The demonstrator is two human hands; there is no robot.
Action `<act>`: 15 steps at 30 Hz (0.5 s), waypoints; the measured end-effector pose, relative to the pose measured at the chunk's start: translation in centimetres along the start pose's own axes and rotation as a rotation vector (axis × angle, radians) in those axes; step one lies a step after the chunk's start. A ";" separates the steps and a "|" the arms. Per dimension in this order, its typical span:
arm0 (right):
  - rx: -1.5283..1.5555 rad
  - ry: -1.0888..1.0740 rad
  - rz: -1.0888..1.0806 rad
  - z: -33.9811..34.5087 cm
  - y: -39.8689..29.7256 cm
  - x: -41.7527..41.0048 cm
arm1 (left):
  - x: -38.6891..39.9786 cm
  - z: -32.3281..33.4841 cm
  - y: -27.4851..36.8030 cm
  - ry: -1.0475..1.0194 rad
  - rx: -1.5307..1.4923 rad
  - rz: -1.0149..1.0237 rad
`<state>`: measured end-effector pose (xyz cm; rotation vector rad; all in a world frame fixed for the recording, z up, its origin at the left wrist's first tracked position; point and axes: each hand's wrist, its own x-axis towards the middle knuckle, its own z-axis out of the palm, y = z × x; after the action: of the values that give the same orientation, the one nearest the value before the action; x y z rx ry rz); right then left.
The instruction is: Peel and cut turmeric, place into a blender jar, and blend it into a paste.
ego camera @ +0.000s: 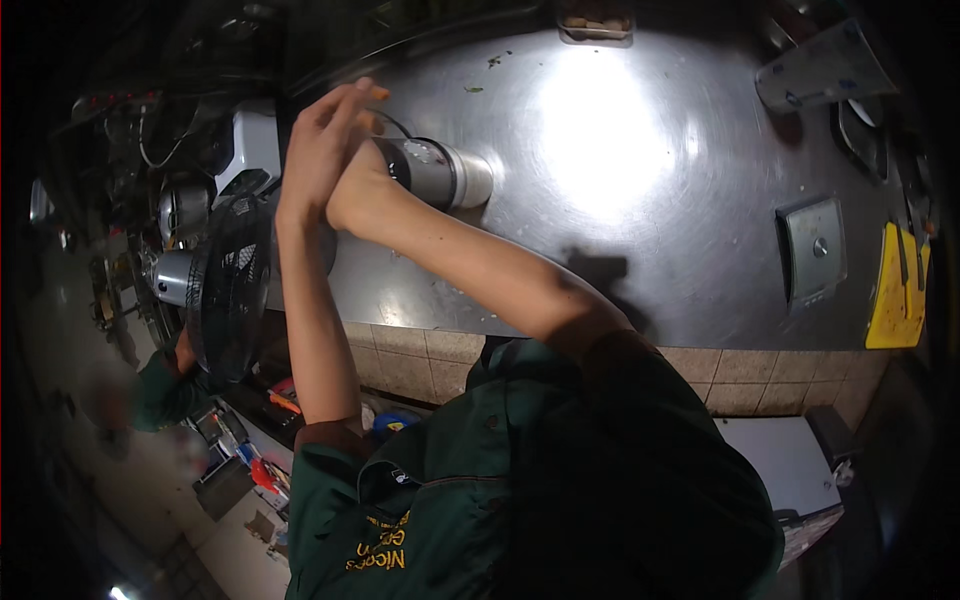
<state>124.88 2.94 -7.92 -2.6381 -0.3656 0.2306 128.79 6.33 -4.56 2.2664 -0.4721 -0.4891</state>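
Both hands meet at the left end of the steel counter [517,247]. My left hand [319,142] lies over my right hand [364,165], its fingers pointing up and away. Most of the right hand is hidden behind the left, so its grip does not show. Small orange shapes beside the fingers are too blurred to name. Just right of the hands, and partly covered by the right wrist, is a cylindrical metal appliance [427,172] with a dark band and a pale end. A black cord curves behind it.
A caged fan [229,285] stands at the left, with another person's arm [169,375] beyond it. On the counter are a food container [596,30], a tall patterned container [817,71], a kitchen scale [816,251] and a yellow cutting board [889,315] with knives.
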 end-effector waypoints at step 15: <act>-0.168 0.158 -0.019 0.1 -1.3 0.4 | -1.2 -0.2 0.6 0.083 0.103 0.027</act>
<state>124.92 4.22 -7.45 -2.7926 -0.3707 -0.0164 127.76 6.66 -3.73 2.3656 -0.4956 -0.3631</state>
